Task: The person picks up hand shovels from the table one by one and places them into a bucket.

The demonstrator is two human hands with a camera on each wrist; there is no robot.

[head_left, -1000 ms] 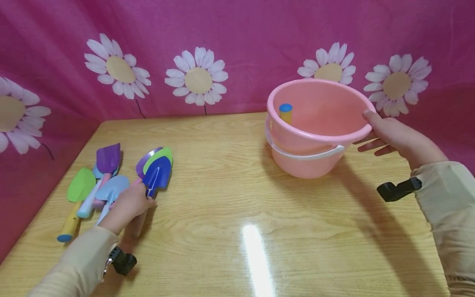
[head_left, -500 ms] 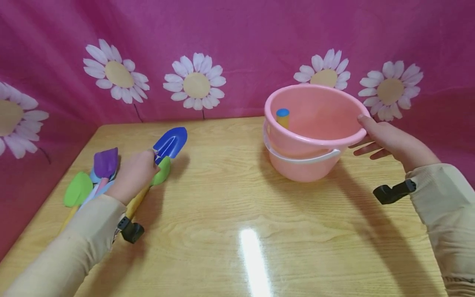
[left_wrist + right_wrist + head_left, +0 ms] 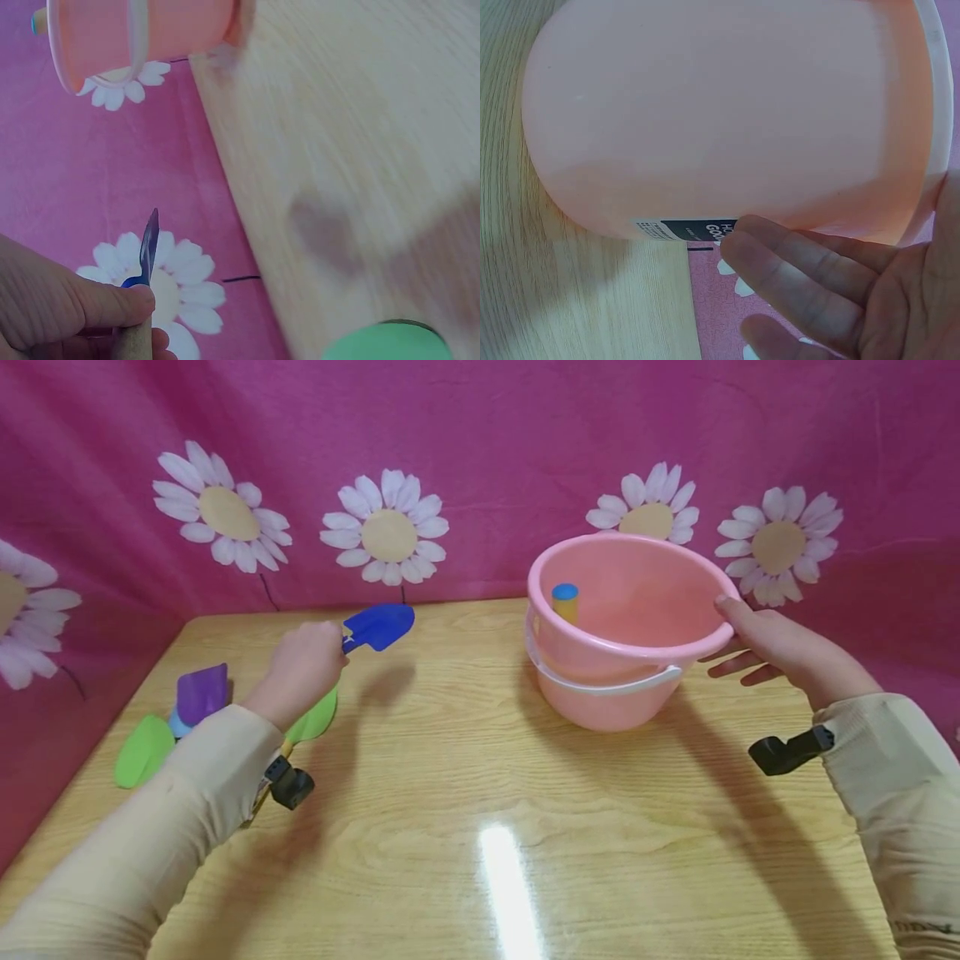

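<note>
Magenta daisy-printed cloth [image 3: 495, 460] backs the wood-grain counter [image 3: 420, 793]. Above it, the left hand [image 3: 302, 667] curls its fingers round the blue pointed toy trowel [image 3: 382, 627]; the right hand [image 3: 780, 647] hooks its thumb over the pink plastic bucket [image 3: 645, 589], fingers loosely spread. I fear a trowel knock could tip it, so lightly held.

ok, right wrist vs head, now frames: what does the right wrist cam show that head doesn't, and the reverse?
Only right wrist: the printed label, black and white, low on the image of the pink bucket.

Only head: the left grip holding the blue trowel, the purple shovel on the table, and the yellow handle with a blue end inside the bucket.

Both: the bucket, the right grip at it, the wood-grain table and the flowered cloth.
</note>
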